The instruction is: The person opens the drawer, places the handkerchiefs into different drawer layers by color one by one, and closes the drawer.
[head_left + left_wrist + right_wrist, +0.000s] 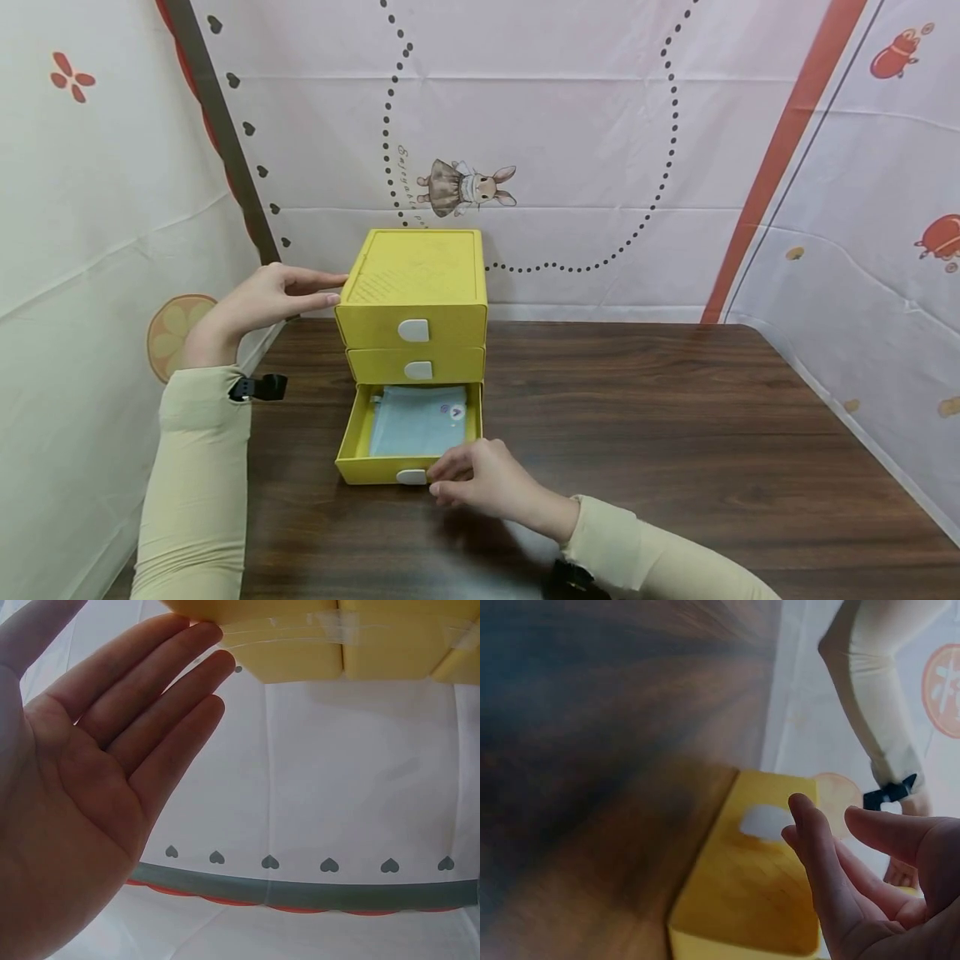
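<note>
A yellow three-drawer desktop organizer (420, 267) stands on the table. Its bottom drawer (371, 472) is pulled out, and the two above are closed. Inside the pulled-out drawer lies a flat light-blue pouch (416, 427) with a small print on it. My left hand (255, 304) touches the organizer's upper left side with its fingertips; in the left wrist view its fingers (161, 697) are straight. My right hand (491, 482) is at the front of the bottom drawer, just right of the white handle (410, 477). In the right wrist view, thumb and fingers stand apart with nothing between them.
The dark wood-grain table (637, 417) extends to the right of the organizer. A white printed cloth (585, 150) hangs behind it and along both sides. White tabs mark the upper drawer (457, 327) and the middle drawer (457, 367).
</note>
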The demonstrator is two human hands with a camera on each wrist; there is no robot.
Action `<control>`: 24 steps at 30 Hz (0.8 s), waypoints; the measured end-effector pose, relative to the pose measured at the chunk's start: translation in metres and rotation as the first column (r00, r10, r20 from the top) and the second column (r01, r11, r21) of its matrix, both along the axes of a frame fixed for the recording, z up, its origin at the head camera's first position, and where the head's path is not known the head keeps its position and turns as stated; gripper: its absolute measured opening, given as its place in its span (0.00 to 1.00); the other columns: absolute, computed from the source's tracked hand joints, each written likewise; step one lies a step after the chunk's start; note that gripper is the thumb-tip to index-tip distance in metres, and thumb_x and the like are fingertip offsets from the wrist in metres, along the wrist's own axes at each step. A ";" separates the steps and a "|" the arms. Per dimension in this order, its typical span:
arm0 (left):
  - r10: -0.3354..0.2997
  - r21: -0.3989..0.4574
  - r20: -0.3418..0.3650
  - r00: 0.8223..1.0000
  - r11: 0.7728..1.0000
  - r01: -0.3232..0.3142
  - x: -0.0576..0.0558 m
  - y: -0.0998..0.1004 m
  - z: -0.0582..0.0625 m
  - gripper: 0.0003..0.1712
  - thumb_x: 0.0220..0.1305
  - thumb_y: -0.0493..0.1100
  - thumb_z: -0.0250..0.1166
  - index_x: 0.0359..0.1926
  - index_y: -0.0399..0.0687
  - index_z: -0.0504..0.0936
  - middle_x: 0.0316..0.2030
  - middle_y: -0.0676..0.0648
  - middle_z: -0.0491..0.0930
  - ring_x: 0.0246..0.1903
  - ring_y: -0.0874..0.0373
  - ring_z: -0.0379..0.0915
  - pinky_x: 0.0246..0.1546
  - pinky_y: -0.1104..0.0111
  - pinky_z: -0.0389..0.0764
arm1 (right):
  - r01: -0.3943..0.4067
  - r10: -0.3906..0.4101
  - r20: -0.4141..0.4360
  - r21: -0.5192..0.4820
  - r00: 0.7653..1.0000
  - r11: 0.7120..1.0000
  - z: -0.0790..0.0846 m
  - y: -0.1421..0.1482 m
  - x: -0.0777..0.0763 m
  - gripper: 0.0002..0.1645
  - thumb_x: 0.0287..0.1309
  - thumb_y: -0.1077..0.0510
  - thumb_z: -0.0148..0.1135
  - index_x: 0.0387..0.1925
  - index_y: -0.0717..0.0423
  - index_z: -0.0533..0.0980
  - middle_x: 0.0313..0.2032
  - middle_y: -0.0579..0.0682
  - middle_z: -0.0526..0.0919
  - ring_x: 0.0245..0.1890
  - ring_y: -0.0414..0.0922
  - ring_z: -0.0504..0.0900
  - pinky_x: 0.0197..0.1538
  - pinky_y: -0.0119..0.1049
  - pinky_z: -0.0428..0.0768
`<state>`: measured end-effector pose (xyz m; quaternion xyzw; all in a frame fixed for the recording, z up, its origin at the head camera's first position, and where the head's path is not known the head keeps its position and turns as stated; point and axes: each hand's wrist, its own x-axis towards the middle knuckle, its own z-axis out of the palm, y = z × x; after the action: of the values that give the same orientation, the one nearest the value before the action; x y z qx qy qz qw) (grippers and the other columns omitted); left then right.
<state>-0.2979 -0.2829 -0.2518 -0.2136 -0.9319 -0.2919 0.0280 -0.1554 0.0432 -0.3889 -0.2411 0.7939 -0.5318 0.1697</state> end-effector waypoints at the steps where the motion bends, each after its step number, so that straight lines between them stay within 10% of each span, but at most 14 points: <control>1: 0.002 0.000 -0.002 1.000 1.000 -0.002 0.000 0.000 0.000 0.26 0.61 0.59 0.63 0.59 0.60 0.77 0.57 0.47 0.78 0.56 0.52 0.73 0.47 0.59 0.75 | -0.004 0.004 -0.007 0.011 1.000 1.000 -0.002 0.000 0.000 0.09 0.55 0.61 0.66 0.39 0.60 0.83 0.32 0.56 0.87 0.28 0.49 0.86 0.30 0.35 0.83; 24: 0.004 -0.007 -0.010 1.000 1.000 -0.004 0.001 0.000 -0.001 0.28 0.61 0.61 0.62 0.60 0.59 0.77 0.57 0.46 0.77 0.56 0.52 0.73 0.48 0.54 0.76 | 0.011 -0.009 -0.018 0.124 1.000 0.992 -0.027 -0.011 0.000 0.18 0.56 0.60 0.66 0.47 0.65 0.79 0.28 0.50 0.87 0.23 0.43 0.85 0.25 0.27 0.78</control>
<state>-0.2973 -0.2833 -0.2527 -0.2135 -0.9331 -0.2876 0.0327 -0.1553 0.0318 -0.4162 -0.2309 0.8281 -0.4800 0.1749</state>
